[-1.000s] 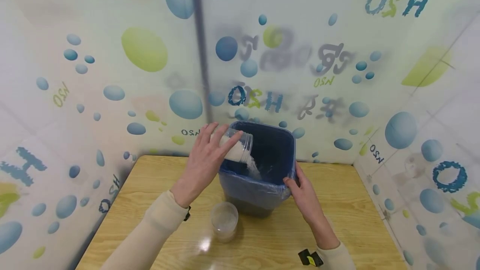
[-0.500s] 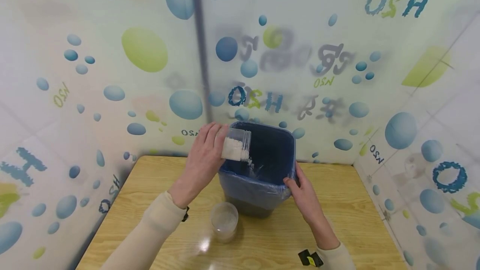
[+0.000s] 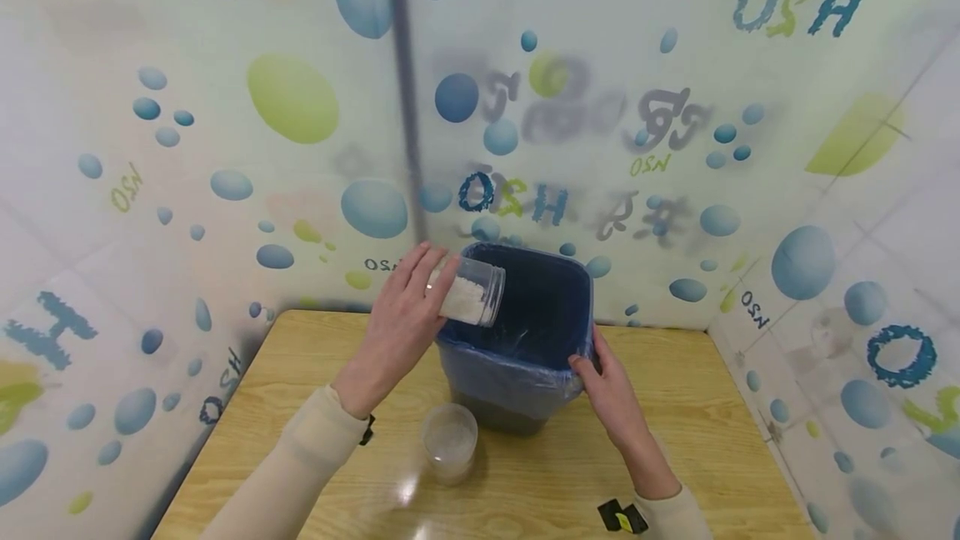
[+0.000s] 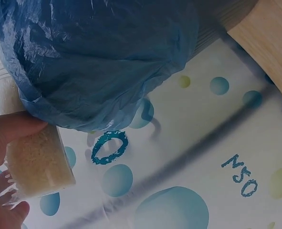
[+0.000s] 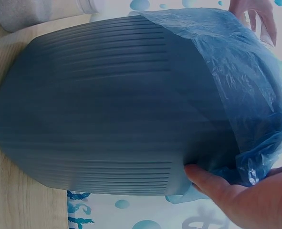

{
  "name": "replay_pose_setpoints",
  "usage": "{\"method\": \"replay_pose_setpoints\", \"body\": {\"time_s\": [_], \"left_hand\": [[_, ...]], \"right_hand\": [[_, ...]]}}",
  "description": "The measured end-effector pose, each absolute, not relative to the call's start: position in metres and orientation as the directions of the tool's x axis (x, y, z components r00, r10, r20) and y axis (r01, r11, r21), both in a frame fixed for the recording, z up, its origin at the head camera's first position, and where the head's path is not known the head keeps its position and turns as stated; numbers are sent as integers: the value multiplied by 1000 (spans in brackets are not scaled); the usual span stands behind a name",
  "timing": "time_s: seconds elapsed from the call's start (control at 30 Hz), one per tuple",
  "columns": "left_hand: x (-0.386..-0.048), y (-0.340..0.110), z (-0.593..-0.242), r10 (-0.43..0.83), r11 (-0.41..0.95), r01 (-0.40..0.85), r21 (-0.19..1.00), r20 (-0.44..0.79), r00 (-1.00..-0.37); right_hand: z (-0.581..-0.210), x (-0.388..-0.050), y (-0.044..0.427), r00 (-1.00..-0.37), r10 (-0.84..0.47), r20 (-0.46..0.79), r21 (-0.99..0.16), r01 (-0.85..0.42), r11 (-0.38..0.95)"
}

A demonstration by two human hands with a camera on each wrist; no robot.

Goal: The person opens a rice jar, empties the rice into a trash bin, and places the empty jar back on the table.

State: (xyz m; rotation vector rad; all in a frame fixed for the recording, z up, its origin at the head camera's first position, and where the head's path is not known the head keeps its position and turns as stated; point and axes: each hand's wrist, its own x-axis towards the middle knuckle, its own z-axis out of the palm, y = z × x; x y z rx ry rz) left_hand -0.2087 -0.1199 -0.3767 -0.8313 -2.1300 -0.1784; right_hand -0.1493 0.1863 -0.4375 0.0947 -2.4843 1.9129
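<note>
The desk's (image 3: 697,415) far edge runs along the patterned wall (image 3: 292,98), and the bin (image 3: 498,415) stands close to that edge. Wood stretches to the left and right of the bin; on the near side, a second jar (image 3: 450,448) stands upright, just in front of the bin's left part. The left hand (image 3: 405,302) has its thumb and fingers curled round a tilted jar (image 3: 483,271) of white grains (image 3: 461,302), its mouth over the bin's left rim. The right hand (image 3: 613,398) grips the near right corner, thumb against the blue liner (image 3: 517,373).
</note>
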Motion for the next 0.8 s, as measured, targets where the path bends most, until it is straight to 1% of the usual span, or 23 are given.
{"method": "replay_pose_setpoints", "body": {"time_s": [0.23,0.5,0.8], "left_hand": [[-208,-120,-377,521,758,633,-156,728,-445],[-205,-120,-376,540,754,639,-150,696,-473],[-206,-120,-378,547,755,637,-154,684,-483]], "right_hand": [[-437,-149,187,-998,-44,40,-964,-50,261],[-437,-148,187,-998,-41,44,-961,-54,272],[-438,-148,187,-998,-43,46,-964,-56,260]]}}
